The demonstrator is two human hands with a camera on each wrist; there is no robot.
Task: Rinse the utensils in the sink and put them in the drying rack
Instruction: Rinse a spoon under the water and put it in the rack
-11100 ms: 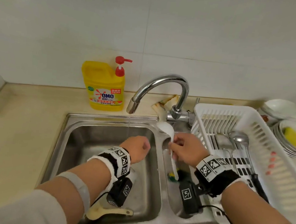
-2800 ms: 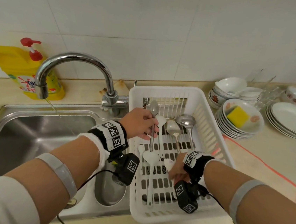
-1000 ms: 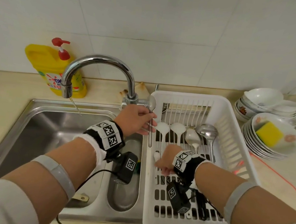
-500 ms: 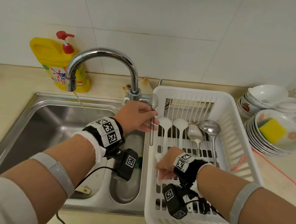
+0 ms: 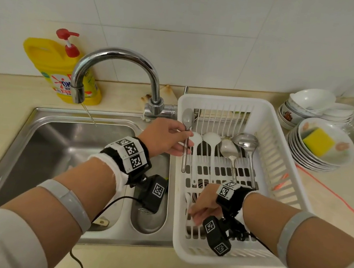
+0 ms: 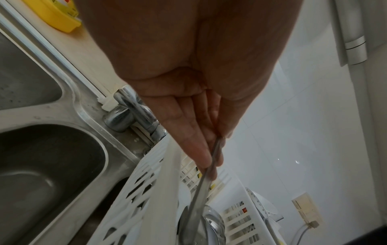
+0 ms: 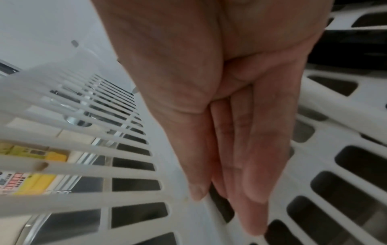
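Reaching low into the near end of the drying rack (image 5: pixel 295 203), your right hand (image 5: pixel 204 204) has its fingers (image 7: pixel 259 174) straight and close together, their tips against the slatted white floor by the rack's left wall; in the head view a white handle end seems to lie under them, but you cannot tell from the wrist view whether they grip anything, so count that hand as pressing or steadying, not holding. A little farther off, your left hand (image 5: pixel 167 137) pinches the thin stem of a metal spoon (image 5: pixel 186 139) between thumb and fingers, bowl up, the stem hanging almost upright just inside the rack's left wall, its tip just above the floor or touching it. Beyond it, two white spoons (image 5: pixel 203 140), another metal spoon and a ladle (image 5: pixel 246 142) lie side by side in the far half of the rack, bowls toward the back wall. To the left, the sink (image 5: pixel 61 143) sits near the tabletop's back edge with the faucet (image 5: pixel 116 62) running a thin stream, and something pale shows at the basin's near edge. Farther back stands the yellow soap bottle (image 5: pixel 58 67); bowls and plates with a yellow sponge are stacked toward the tabletop's right edge. You appear to be at the placing step for this spoon: the next move calls for tipping it down beside the white spoons and loosening the pinch gently so it does not slip through a slot, then going back to the basin.
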